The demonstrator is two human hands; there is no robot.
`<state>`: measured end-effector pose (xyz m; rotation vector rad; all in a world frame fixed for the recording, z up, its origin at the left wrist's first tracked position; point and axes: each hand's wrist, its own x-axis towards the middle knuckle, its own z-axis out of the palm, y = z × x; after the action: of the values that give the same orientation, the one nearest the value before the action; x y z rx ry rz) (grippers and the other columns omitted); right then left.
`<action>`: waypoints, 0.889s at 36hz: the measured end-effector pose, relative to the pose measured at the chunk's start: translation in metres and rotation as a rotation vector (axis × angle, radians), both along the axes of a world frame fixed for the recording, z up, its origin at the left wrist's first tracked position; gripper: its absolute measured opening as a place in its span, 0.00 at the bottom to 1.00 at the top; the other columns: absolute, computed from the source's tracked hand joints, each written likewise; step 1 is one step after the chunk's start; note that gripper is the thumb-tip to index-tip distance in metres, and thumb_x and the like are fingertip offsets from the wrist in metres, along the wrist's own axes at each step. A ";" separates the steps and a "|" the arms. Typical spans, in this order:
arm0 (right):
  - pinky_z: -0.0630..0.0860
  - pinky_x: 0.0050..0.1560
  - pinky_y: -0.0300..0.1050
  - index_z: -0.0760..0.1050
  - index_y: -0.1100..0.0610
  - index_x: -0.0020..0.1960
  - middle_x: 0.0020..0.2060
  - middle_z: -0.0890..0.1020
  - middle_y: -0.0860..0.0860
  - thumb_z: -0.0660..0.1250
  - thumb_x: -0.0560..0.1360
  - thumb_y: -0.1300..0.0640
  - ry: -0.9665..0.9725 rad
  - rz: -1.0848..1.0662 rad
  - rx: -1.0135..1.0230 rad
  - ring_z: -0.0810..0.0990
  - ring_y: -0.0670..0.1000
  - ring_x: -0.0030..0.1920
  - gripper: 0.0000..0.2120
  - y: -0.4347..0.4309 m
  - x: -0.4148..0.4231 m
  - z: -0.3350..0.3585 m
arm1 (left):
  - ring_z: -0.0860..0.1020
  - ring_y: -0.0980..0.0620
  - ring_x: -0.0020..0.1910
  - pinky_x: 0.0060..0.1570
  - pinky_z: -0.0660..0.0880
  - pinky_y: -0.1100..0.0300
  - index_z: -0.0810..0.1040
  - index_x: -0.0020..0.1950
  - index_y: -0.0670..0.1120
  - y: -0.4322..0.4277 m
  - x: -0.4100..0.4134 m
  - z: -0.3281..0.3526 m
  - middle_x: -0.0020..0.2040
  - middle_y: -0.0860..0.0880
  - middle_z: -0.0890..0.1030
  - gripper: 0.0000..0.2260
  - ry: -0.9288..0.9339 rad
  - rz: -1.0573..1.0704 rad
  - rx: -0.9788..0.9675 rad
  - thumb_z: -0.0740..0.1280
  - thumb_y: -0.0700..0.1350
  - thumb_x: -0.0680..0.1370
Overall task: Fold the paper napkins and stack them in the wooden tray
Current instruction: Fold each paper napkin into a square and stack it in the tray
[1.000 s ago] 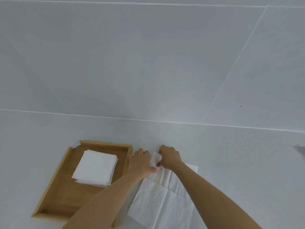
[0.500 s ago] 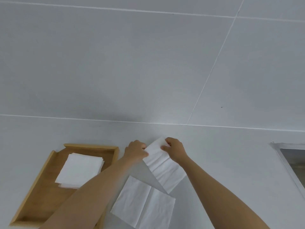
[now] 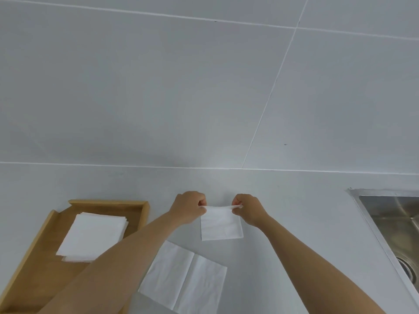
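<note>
A white paper napkin point(image 3: 221, 224) hangs above the counter, folded over, its top edge stretched between my hands. My left hand point(image 3: 189, 207) pinches its left top corner and my right hand point(image 3: 248, 209) pinches its right top corner. Below them an unfolded napkin point(image 3: 184, 277) with a centre crease lies flat on the counter. At the left stands the wooden tray point(image 3: 108, 203), holding a stack of folded napkins point(image 3: 93, 236). My left forearm crosses over the tray's right wall.
A steel sink point(image 3: 394, 225) is set into the counter at the right edge. A tiled wall point(image 3: 204, 87) rises behind the white counter point(image 3: 294, 200).
My hands lifted the napkin off the pile, moved apart and pulled its top edge straight, so it hangs as a smaller square. The view shifted right, showing more of the sink.
</note>
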<state>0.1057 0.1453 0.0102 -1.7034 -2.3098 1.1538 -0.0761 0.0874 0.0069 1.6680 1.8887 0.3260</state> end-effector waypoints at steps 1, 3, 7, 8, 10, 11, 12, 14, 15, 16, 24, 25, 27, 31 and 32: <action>0.67 0.43 0.40 0.72 0.55 0.40 0.41 0.76 0.52 0.64 0.72 0.65 -0.022 0.021 -0.015 0.73 0.51 0.43 0.06 -0.002 0.003 -0.001 | 0.71 0.52 0.41 0.45 0.63 0.60 0.74 0.40 0.46 -0.003 0.003 -0.001 0.40 0.52 0.74 0.02 -0.004 -0.028 -0.020 0.63 0.40 0.72; 0.68 0.45 0.42 0.75 0.58 0.43 0.44 0.77 0.54 0.65 0.72 0.64 -0.092 0.065 -0.055 0.73 0.52 0.45 0.03 -0.005 0.010 -0.003 | 0.71 0.52 0.40 0.43 0.65 0.60 0.74 0.40 0.46 -0.009 0.009 -0.003 0.41 0.50 0.76 0.02 0.000 -0.092 -0.064 0.63 0.40 0.72; 0.72 0.60 0.49 0.77 0.62 0.51 0.55 0.80 0.56 0.65 0.71 0.66 -0.253 0.132 -0.120 0.77 0.56 0.55 0.09 -0.009 0.022 -0.004 | 0.74 0.51 0.43 0.45 0.66 0.61 0.78 0.46 0.42 -0.018 0.016 -0.010 0.50 0.46 0.82 0.06 0.056 -0.217 -0.146 0.65 0.42 0.72; 0.71 0.63 0.51 0.77 0.61 0.52 0.56 0.80 0.56 0.64 0.71 0.68 -0.281 0.145 -0.130 0.76 0.56 0.57 0.11 -0.010 0.024 -0.003 | 0.74 0.51 0.44 0.45 0.66 0.61 0.78 0.47 0.43 -0.018 0.017 -0.012 0.51 0.47 0.82 0.06 0.056 -0.230 -0.171 0.66 0.43 0.72; 0.70 0.65 0.52 0.77 0.61 0.53 0.58 0.78 0.57 0.62 0.70 0.71 -0.318 0.167 -0.151 0.75 0.57 0.59 0.14 -0.009 0.029 -0.002 | 0.75 0.50 0.46 0.46 0.64 0.61 0.78 0.48 0.44 -0.017 0.017 -0.013 0.50 0.49 0.81 0.10 0.056 -0.236 -0.232 0.70 0.46 0.69; 0.71 0.65 0.52 0.76 0.60 0.54 0.58 0.78 0.56 0.61 0.70 0.72 -0.331 0.174 -0.157 0.75 0.57 0.60 0.15 -0.008 0.030 -0.001 | 0.75 0.50 0.46 0.47 0.64 0.61 0.78 0.49 0.45 -0.016 0.017 -0.013 0.46 0.51 0.80 0.13 0.054 -0.231 -0.259 0.71 0.48 0.68; 0.72 0.64 0.52 0.76 0.60 0.55 0.59 0.77 0.56 0.61 0.70 0.71 -0.340 0.172 -0.153 0.75 0.57 0.60 0.16 -0.006 0.032 -0.001 | 0.74 0.51 0.45 0.47 0.63 0.60 0.78 0.50 0.46 -0.014 0.016 -0.012 0.42 0.54 0.77 0.15 0.049 -0.223 -0.282 0.73 0.50 0.67; 0.73 0.62 0.50 0.74 0.58 0.57 0.60 0.77 0.55 0.61 0.71 0.70 -0.345 0.140 -0.134 0.75 0.57 0.59 0.17 -0.001 0.034 0.001 | 0.72 0.53 0.43 0.47 0.63 0.60 0.77 0.52 0.46 -0.010 0.013 -0.011 0.39 0.57 0.73 0.19 0.035 -0.194 -0.307 0.74 0.54 0.66; 0.74 0.61 0.50 0.72 0.57 0.59 0.60 0.76 0.55 0.61 0.72 0.68 -0.331 0.110 -0.123 0.75 0.56 0.59 0.17 0.001 0.034 0.002 | 0.72 0.53 0.44 0.47 0.64 0.60 0.76 0.53 0.46 -0.007 0.012 -0.011 0.41 0.56 0.73 0.20 0.018 -0.165 -0.307 0.73 0.55 0.66; 0.74 0.60 0.49 0.71 0.56 0.60 0.60 0.76 0.55 0.62 0.72 0.67 -0.305 0.074 -0.113 0.75 0.56 0.59 0.17 0.003 0.034 0.002 | 0.73 0.52 0.45 0.47 0.65 0.60 0.76 0.54 0.46 -0.004 0.010 -0.012 0.44 0.54 0.74 0.20 -0.006 -0.129 -0.297 0.72 0.55 0.68; 0.72 0.58 0.48 0.68 0.58 0.63 0.60 0.75 0.57 0.67 0.74 0.57 -0.140 -0.044 -0.076 0.74 0.56 0.59 0.19 0.006 0.012 -0.011 | 0.72 0.44 0.61 0.59 0.69 0.53 0.66 0.66 0.46 0.009 0.024 -0.021 0.62 0.43 0.72 0.20 0.134 0.001 -0.138 0.63 0.49 0.76; 0.72 0.59 0.48 0.68 0.58 0.63 0.61 0.75 0.57 0.68 0.73 0.58 -0.145 -0.032 -0.080 0.74 0.56 0.60 0.20 0.006 0.009 -0.014 | 0.72 0.45 0.61 0.59 0.69 0.53 0.66 0.65 0.46 0.011 0.026 -0.023 0.62 0.43 0.71 0.20 0.159 -0.001 -0.136 0.63 0.49 0.75; 0.72 0.60 0.49 0.69 0.57 0.63 0.61 0.75 0.56 0.69 0.71 0.59 -0.170 -0.003 -0.084 0.72 0.56 0.61 0.21 0.005 0.004 -0.018 | 0.71 0.45 0.61 0.59 0.69 0.53 0.67 0.64 0.46 0.012 0.030 -0.027 0.62 0.43 0.70 0.19 0.187 -0.003 -0.149 0.64 0.48 0.75; 0.74 0.57 0.48 0.73 0.56 0.54 0.58 0.77 0.56 0.71 0.70 0.60 -0.211 0.026 -0.106 0.75 0.56 0.59 0.15 0.007 0.001 -0.024 | 0.70 0.45 0.60 0.57 0.69 0.54 0.70 0.60 0.45 0.016 0.035 -0.033 0.60 0.43 0.71 0.16 0.230 0.001 -0.171 0.65 0.45 0.73; 0.74 0.56 0.48 0.74 0.57 0.54 0.58 0.78 0.56 0.70 0.70 0.61 -0.217 0.033 -0.113 0.76 0.55 0.58 0.14 0.008 0.001 -0.026 | 0.70 0.45 0.59 0.56 0.69 0.54 0.71 0.58 0.45 0.017 0.036 -0.034 0.60 0.43 0.71 0.15 0.244 0.001 -0.172 0.65 0.44 0.73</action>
<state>0.1063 0.1534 -0.0153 -1.9256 -2.4462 1.1800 -0.0402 0.1039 -0.0271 1.6508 2.0287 -0.0425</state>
